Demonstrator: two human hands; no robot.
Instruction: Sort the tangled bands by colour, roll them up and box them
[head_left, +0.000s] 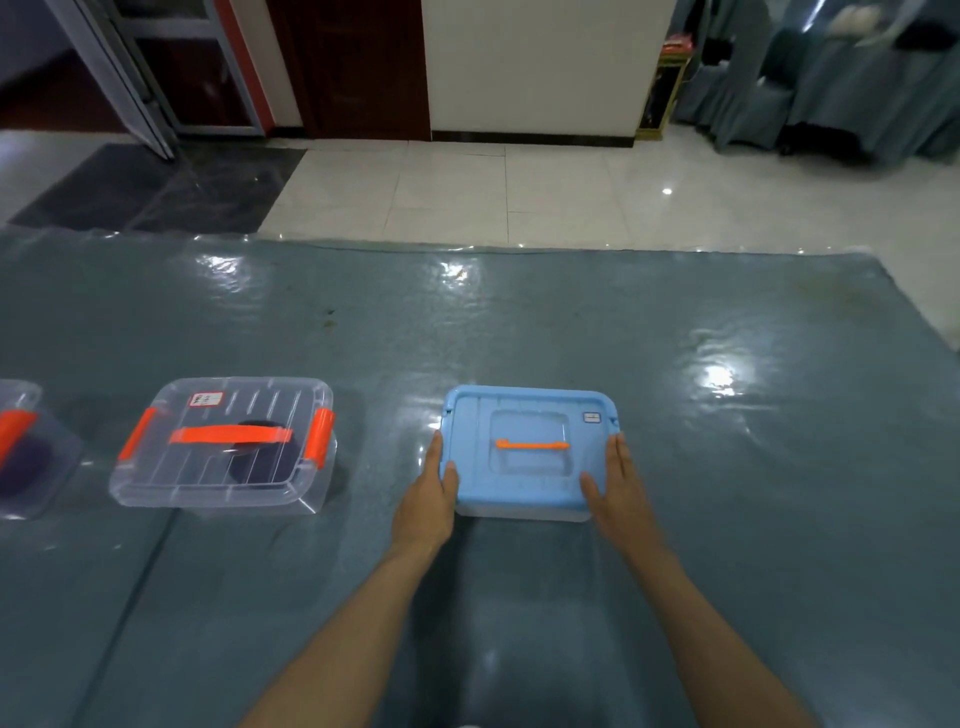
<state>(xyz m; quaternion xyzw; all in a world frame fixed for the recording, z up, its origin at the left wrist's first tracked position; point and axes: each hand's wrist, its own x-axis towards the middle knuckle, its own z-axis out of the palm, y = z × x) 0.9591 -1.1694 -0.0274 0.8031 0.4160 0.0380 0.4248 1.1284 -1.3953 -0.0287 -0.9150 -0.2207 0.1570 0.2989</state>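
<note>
A box with a blue lid (530, 426) and a small orange handle stands on the table in front of me, lid on. My left hand (428, 499) lies flat against its left side with straight fingers, thumb on the lid's edge. My right hand (618, 493) presses the right side the same way. To the left stands a clear box (223, 447) with orange clips and an orange handle, closed, with a dark rolled band visible inside. A second clear box (21, 447) at the far left edge holds a purple roll.
The table is covered with a grey-blue cloth under glossy plastic film (519, 322). Its far edge runs across the middle of the view, with white floor tiles (467, 192) beyond. Covered chairs (831, 93) stand at the back right.
</note>
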